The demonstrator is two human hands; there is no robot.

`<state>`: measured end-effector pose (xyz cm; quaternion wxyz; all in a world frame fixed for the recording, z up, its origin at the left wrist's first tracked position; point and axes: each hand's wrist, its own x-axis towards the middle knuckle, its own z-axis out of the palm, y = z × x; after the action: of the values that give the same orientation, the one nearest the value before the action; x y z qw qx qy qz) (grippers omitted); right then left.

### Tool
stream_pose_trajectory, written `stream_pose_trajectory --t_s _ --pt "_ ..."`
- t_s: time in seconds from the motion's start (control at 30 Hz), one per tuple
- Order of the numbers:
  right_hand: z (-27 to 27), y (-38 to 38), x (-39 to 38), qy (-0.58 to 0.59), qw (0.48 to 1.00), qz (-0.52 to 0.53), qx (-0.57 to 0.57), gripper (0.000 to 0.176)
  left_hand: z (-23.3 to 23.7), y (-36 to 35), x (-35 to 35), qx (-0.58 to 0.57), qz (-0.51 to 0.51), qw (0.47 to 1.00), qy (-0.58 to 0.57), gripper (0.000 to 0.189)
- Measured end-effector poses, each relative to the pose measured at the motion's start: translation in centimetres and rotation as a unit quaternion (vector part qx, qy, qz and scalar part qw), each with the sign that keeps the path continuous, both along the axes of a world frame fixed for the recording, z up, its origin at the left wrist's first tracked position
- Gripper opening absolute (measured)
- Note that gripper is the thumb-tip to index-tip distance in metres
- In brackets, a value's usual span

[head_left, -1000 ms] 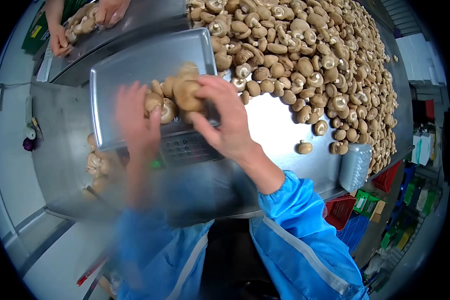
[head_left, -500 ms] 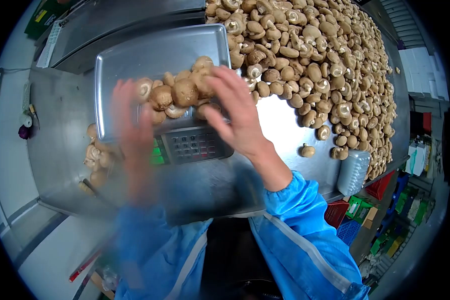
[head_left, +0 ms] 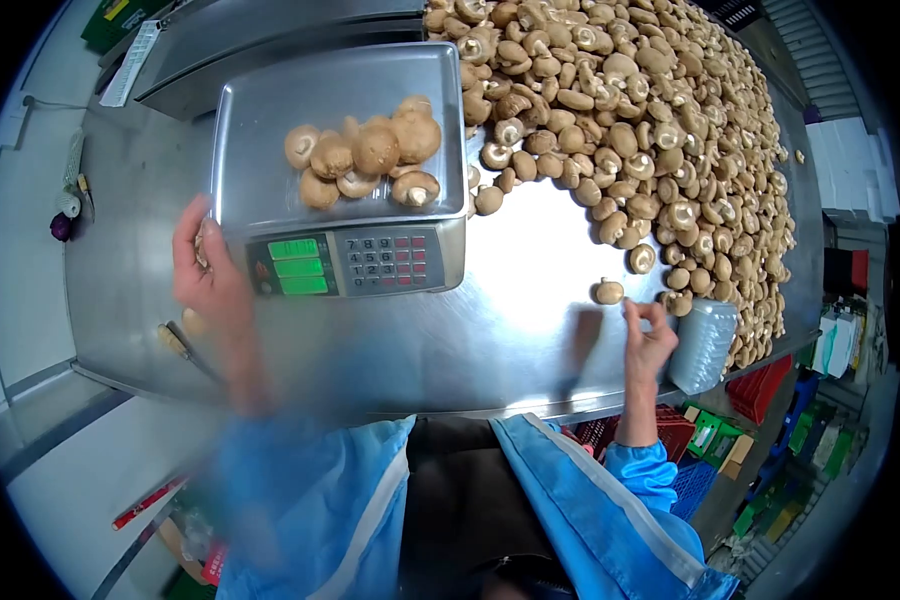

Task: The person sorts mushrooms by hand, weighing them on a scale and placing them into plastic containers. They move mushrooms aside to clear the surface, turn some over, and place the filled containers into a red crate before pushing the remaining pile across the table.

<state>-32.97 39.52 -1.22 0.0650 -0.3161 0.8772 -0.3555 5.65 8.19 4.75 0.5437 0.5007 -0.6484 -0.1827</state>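
Several brown mushrooms [head_left: 375, 149] lie on the metal tray [head_left: 260, 100] of a digital scale [head_left: 370, 262] with lit green displays. My left hand [head_left: 208, 265] is at the tray's lower left corner, fingers curled around something pale that is mostly hidden. At the right, my right hand [head_left: 648, 325] has its thumb and fingertips pressed together, just beside a single mushroom [head_left: 608, 292] on the table; what it may hold is too small to tell. A stack of clear plastic trays [head_left: 703, 345] stands next to that hand.
A large heap of mushrooms [head_left: 660, 130] covers the right and back of the metal table [head_left: 510, 345]. A knife with a pale handle [head_left: 172, 341] lies at the left. Beyond the front edge are red crates [head_left: 675, 428] and a blue crate [head_left: 694, 487].
My right hand has left the mushrooms on the scale and moved right, near the plastic trays. My left hand has moved left and off the tray. The scale's displays are now uncovered.
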Motion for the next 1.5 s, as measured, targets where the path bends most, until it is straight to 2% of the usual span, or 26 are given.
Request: stream_pose_trajectory --t_s 0.03,0.07,0.1,0.13,0.2,0.3,0.47,0.5,0.6,0.63,0.67,0.73,0.8,0.87,0.97,1.0,1.13,1.17,1.27,1.37,1.5 --pt "-0.5 2.5 -1.6 -0.032 0.998 -0.048 -0.022 0.021 0.1 0.4 -0.2 -0.001 0.0 1.0 0.005 0.024" --pt "-0.4 4.8 -3.1 -0.006 0.998 -0.06 -0.037 0.029 0.3 0.9 -0.5 -0.003 0.001 1.0 0.006 0.024" --pt "0.3 6.9 -4.7 0.001 0.994 -0.105 0.018 0.023 0.6 1.3 -0.8 -0.005 0.002 1.0 0.008 0.023" --pt "0.7 8.5 -5.9 0.085 0.99 -0.101 0.055 0.021 0.9 1.8 -1.0 -0.008 0.004 1.0 0.009 0.023" --pt "1.3 11.5 -8.1 0.248 0.955 -0.097 0.128 0.033 0.9 2.5 -1.1 -0.008 -0.003 1.0 0.005 0.022" --pt "-1.0 16.9 -10.3 0.181 0.957 -0.097 0.204 0.063 0.7 3.8 -2.3 0.004 -0.042 0.999 0.008 0.022" --pt "-1.6 19.7 -11.9 0.169 0.968 -0.046 0.182 0.08 0.7 6.9 -5.9 0.058 -0.119 0.991 0.037 0.023" --pt "-1.7 20.1 -12.6 0.166 0.967 -0.045 0.187 0.082 0.7 7.6 -6.7 0.066 -0.115 0.991 0.01 0.022" --pt "-0.9 19.8 -14.0 0.129 0.975 -0.058 0.174 0.092 0.9 10.7 -10.0 0.083 -0.203 0.975 -0.037 0.021" --pt "-0.1 19.3 -14.2 0.101 0.983 -0.056 0.145 0.094 1.1 12.3 -11.4 0.12 -0.23 0.964 -0.053 0.019" --pt "0.6 18.8 -14.3 0.073 0.989 -0.054 0.116 0.097 1.3 14.3 -12.8 0.157 -0.255 0.951 -0.071 0.017" --pt "0.7 18.6 -14.6 0.081 0.985 -0.072 0.132 0.097 0.1 17.9 -14.7 0.149 -0.335 0.913 -0.18 0.016" --pt "0.4 18.4 -14.3 0.095 0.981 -0.087 0.143 0.097 -2.2 22.4 -16.6 0.049 -0.456 0.874 -0.16 0.017" --pt "-0.2 18.0 -13.6 0.119 0.976 -0.099 0.151 0.097 -3.4 26.5 -17.6 0.05 -0.584 0.799 -0.137 0.02" --pt "-0.6 17.8 -13.0 0.148 0.963 -0.138 0.175 0.101 -3.5 27.8 -18.6 0.044 -0.711 0.691 -0.124 0.019" --pt "-0.5 17.6 -12.8 0.152 0.96 -0.151 0.18 0.103 -3.6 27.7 -18.6 0.046 -0.705 0.697 -0.123 0.019" --pt "3.0 16.2 -13.1 0.034 0.96 -0.151 0.234 0.111 -4.0 26.9 -18.9 0.072 -0.67 0.728 -0.125 0.017" --pt "1.5 16.7 -13.8 0.065 0.946 -0.175 0.264 0.114 -4.1 26.6 -18.9 0.085 -0.656 0.739 -0.127 0.017" --pt "1.5 16.4 -13.7 0.061 0.943 -0.182 0.271 0.115 -3.6 25.5 -18.5 0.142 -0.615 0.761 -0.151 0.015" --pt "1.7 16.4 -13.2 0.076 0.942 -0.183 0.272 0.114 -4.2 24.6 -18.2 0.185 -0.59 0.78 -0.099 0.016" --pt "1.3 16.1 -12.0 0.121 0.94 -0.203 0.248 0.111 -4.2 24.5 -18.4 0.191 -0.59 0.779 -0.09 0.014"
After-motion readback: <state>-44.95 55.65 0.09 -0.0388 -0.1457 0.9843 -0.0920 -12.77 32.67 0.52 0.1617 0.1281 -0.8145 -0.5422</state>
